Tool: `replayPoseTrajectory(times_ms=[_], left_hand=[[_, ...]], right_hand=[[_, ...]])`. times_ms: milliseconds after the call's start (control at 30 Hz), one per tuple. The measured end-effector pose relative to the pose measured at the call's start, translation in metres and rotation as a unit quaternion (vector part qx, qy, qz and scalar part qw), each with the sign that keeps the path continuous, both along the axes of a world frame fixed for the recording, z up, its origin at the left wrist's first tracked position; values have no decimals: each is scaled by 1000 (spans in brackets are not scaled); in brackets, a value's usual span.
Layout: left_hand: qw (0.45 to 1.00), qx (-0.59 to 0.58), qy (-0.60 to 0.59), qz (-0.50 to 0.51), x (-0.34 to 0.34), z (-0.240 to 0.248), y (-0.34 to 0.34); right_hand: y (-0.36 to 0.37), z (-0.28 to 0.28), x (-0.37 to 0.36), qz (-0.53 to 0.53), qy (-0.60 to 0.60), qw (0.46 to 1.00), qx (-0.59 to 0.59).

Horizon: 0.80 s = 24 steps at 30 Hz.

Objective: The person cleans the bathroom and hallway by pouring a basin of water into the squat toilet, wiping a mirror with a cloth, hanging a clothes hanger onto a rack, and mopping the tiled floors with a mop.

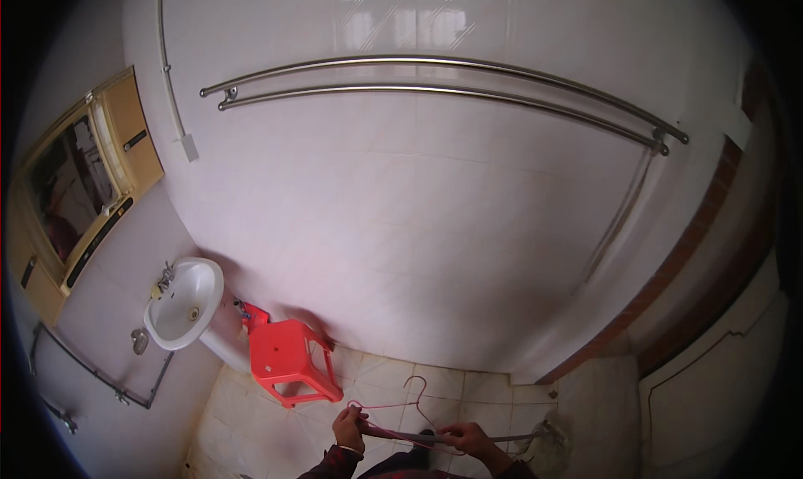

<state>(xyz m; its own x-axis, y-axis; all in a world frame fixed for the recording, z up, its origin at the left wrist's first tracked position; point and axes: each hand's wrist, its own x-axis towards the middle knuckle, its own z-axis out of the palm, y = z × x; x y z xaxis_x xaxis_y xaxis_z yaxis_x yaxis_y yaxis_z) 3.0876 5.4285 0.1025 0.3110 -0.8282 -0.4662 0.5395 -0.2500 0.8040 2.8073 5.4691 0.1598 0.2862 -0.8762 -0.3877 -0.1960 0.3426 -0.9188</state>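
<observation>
At the far left, the sink [213, 279] is jutting from the side wall, and the red stool [280, 351] is standing on the floor just beyond it, well apart from the hands. Next along, the left hand [348, 430] is closing its fingers around the left end of the pink hanger [417, 404]. The hanger is lying between the two hands, in front of the body; its long axis is running left to right, dipping a little toward the right, and its hook is pointing away from the person, toward the wall. A dark strip [401, 435] is running along the hanger's lower side; whether it is looping over the wire or only passing behind cannot be told. Far above, two metal rails [435, 89] are crossing the wall, lying roughly along the same left-to-right line as the hanger. On the right, the right hand [470, 439] is pinching near the hanger's right end, so neither hand is lying nearer: both are touching it.
</observation>
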Motion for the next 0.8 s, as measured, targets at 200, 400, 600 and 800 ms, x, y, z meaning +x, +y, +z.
replayPoseTrajectory(times_ms=[200,400,600,800], left_hand=[[999,-43,12,19,21,37,4],[991,-104,-7,82,82,72,-13],[983,-147,-17,111,125,112,-20],[992,-97,-5,79,137,97,-14]], right_hand=[[21,5,16,-64,88,988,-109],[-32,115,-1,-192,85,940,-268],[-124,270,47,-210,96,846,-481],[-229,377,128,-179,56,773,-606]])
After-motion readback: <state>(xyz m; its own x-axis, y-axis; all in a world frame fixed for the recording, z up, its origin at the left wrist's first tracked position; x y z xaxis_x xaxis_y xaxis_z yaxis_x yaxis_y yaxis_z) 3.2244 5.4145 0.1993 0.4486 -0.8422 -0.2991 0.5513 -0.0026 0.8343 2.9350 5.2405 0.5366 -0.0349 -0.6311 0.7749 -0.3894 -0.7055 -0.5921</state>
